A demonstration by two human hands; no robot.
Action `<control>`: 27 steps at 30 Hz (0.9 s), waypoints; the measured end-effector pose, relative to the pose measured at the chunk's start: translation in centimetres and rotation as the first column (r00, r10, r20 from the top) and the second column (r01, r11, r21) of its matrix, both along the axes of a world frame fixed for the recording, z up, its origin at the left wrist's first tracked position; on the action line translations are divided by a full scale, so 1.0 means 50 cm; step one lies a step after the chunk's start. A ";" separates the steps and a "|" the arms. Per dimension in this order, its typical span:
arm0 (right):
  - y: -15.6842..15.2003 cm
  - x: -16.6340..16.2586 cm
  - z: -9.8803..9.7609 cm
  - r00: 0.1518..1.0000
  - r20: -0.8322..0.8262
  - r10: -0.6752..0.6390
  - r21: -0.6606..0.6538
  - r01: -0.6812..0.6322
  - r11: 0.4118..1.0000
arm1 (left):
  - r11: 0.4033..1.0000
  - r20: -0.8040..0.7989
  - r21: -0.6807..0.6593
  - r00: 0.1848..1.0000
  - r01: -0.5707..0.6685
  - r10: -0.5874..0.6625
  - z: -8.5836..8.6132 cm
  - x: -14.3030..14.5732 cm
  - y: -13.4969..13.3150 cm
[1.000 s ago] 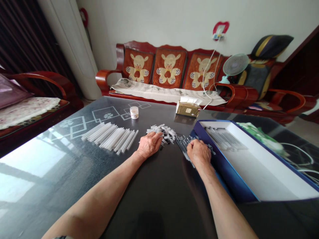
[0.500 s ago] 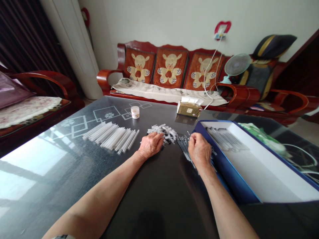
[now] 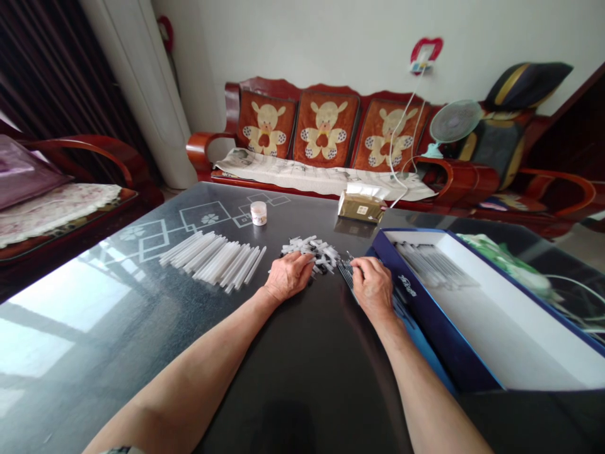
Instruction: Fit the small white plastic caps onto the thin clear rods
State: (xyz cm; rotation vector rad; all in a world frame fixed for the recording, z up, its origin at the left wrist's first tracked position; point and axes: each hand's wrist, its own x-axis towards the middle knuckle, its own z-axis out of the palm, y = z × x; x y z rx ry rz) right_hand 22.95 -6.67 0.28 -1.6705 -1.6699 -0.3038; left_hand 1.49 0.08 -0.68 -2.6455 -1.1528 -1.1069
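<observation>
My left hand (image 3: pixel 290 276) rests at the near edge of a heap of small white and black plastic pieces (image 3: pixel 316 247). Its fingers are curled together, and what sits between them is too small to make out. My right hand (image 3: pixel 373 282) is closed in a pinch over a bundle of thin dark pen refills (image 3: pixel 346 272), with the slim end of one refill showing at its fingertips. The palm hides part of that bundle. Left of the heap, white translucent pen barrels (image 3: pixel 215 260) lie side by side in a row.
An open blue box (image 3: pixel 472 340) with a white inside stands at the right, holding a layer of finished-looking pens (image 3: pixel 432 265). Farther back are a small white tub (image 3: pixel 258 213) and a tissue pack (image 3: pixel 362 207). A green-and-white bag (image 3: pixel 503 261) lies beyond the box.
My right hand has shifted slightly left, toward the heap, uncovering more of the box's side. My left hand stays by the heap. The whole view has moved slightly.
</observation>
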 end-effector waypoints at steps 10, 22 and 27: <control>0.000 -0.028 0.039 0.821 -0.532 0.208 0.224 -0.101 0.969 | 0.999 0.008 -0.021 0.999 0.031 -0.031 0.001 -0.001 -0.001; 0.005 -0.107 0.020 0.038 -0.982 0.186 0.169 -0.271 0.948 | 0.994 0.007 -0.064 0.996 0.090 -0.090 0.004 0.002 -0.004; 0.004 -0.114 0.007 0.112 -0.974 0.197 0.157 -0.298 0.942 | 0.990 -0.008 -0.067 0.992 0.123 -0.124 0.007 0.004 -0.007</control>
